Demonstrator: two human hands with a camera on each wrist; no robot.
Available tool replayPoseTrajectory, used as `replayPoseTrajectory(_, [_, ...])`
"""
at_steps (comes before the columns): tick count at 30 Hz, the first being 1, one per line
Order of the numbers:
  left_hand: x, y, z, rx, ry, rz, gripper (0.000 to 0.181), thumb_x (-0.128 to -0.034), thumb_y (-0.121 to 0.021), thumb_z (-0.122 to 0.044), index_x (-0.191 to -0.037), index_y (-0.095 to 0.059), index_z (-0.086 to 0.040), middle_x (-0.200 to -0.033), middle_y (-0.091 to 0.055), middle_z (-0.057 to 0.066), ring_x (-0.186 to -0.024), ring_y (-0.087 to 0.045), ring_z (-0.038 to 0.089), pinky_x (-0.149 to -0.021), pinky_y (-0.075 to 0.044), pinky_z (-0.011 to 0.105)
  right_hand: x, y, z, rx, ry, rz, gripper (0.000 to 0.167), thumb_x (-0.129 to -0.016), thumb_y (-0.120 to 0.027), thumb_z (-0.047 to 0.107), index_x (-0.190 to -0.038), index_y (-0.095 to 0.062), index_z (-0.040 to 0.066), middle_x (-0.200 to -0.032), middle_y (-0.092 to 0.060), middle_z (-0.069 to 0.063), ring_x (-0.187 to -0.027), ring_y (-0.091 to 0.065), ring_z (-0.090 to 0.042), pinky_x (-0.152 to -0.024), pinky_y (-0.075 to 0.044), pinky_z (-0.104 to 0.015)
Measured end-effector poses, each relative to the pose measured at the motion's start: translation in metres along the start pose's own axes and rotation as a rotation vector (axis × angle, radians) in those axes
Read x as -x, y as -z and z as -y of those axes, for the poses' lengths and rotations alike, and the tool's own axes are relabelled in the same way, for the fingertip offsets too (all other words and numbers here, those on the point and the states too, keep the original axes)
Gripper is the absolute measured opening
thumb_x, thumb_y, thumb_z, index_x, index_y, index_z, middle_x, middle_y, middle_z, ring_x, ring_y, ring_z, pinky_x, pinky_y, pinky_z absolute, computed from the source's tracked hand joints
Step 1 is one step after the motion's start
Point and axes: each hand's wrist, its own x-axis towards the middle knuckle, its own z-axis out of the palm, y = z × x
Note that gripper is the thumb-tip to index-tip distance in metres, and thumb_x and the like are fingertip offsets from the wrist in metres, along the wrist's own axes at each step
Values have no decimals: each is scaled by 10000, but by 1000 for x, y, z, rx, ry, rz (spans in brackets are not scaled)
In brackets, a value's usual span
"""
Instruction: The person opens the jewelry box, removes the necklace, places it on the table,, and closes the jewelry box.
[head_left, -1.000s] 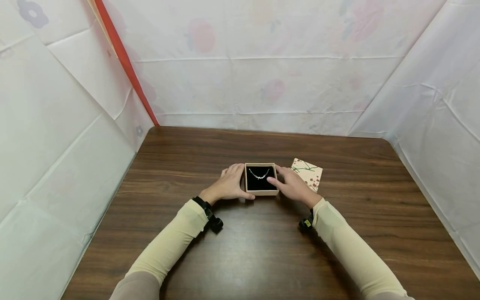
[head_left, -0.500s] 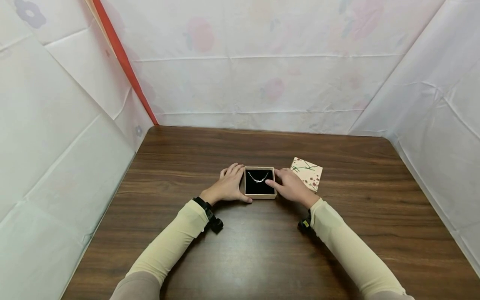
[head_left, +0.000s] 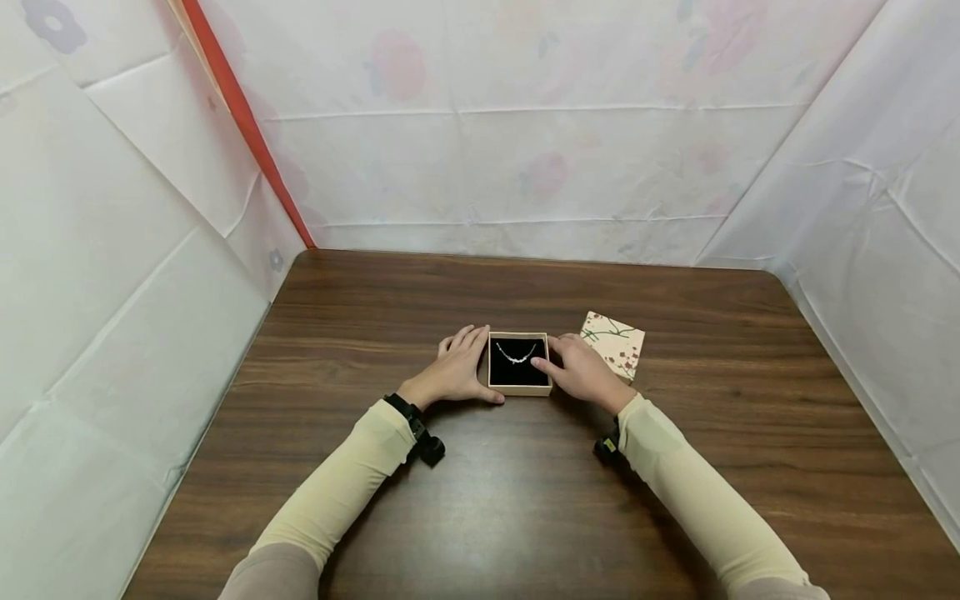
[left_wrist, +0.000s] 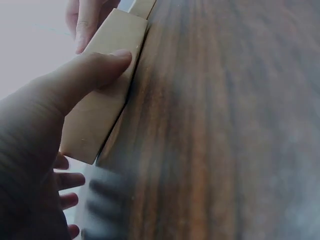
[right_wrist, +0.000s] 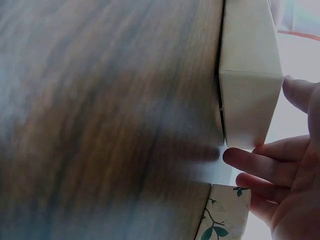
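Between left hand [head_left: 454, 373] at nine o'clock and right hand [head_left: 587, 372] at three, gripping box [head_left: 520, 391] from both sides.

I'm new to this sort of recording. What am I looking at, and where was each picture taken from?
There is no machine: these are a person's bare left hand and right hand. The wide views look down from a camera on the head; the close ones come from a small camera on each wrist. On the wooden table are an open box, a necklace on its black padding, and a patterned square, perhaps the lid. The two hands hold the box from either side.
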Motion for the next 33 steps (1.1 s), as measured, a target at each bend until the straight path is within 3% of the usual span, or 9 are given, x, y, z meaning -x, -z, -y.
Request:
replayPoseTrajectory(7, [2,1,2,52,-36,-30,1274,-663,-800,-620,-1558,-123,-16,-1594,-248,175,-1494,-170,343,-1143,-175,590,0,1,2,16,9,-29,647,-991,-522,424,-1402,-464,-72,-1343,-558,-272,-1288,-484,-390,-1079,-378,-518])
replayPoseTrajectory(14, [2,2,3,75,-40,-23,1262,-682,-798,-606,-1561,-107,-19,-1601,-229,181,-1493,-183,339,-1153,-169,584,-1,2,6,7,21,-48,644,-982,-533,450,-1436,-452,-1,-1400,-507,-240,-1314,-463,-383,-1077,-384,-534])
replayPoseTrajectory(33, [2,2,1,100,-60,-36,1247,-689,-805,-582,-1555,-120,-3,-1595,-247,179,-1482,-224,322,-1144,-190,579,-8,-2,18,123,236,-145,469,-962,-611,343,-1330,-598,52,-1279,-587,-182,-1214,-522,-367,-1014,-438,-516])
